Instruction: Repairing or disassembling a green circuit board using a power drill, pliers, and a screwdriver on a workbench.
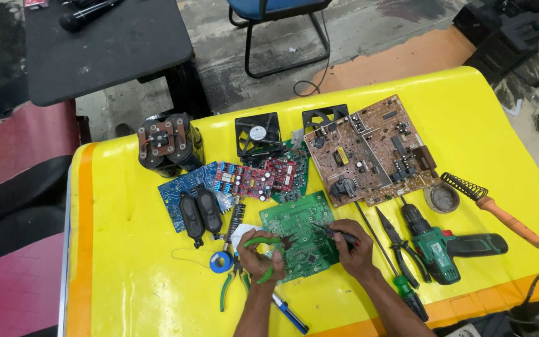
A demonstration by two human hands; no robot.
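A green circuit board [297, 219] lies flat on the yellow table [132, 293] in front of me. My left hand [258, 257] grips green-handled pliers [266, 241] whose jaws rest on the board near its middle. My right hand [352, 246] holds a thin dark tool [332, 231] with its tip touching the board's right half. Both hands rest at the board's near edge.
A large brown circuit board [369, 150], red boards [251, 179], a blue board [182, 187], two black speakers [199, 213], two fans [258, 135] and a capacitor block [168, 143] lie behind. A green drill [444, 246], pliers [397, 240], a screwdriver [407, 293] and a soldering iron [500, 215] lie at right. Solder reel [221, 261].
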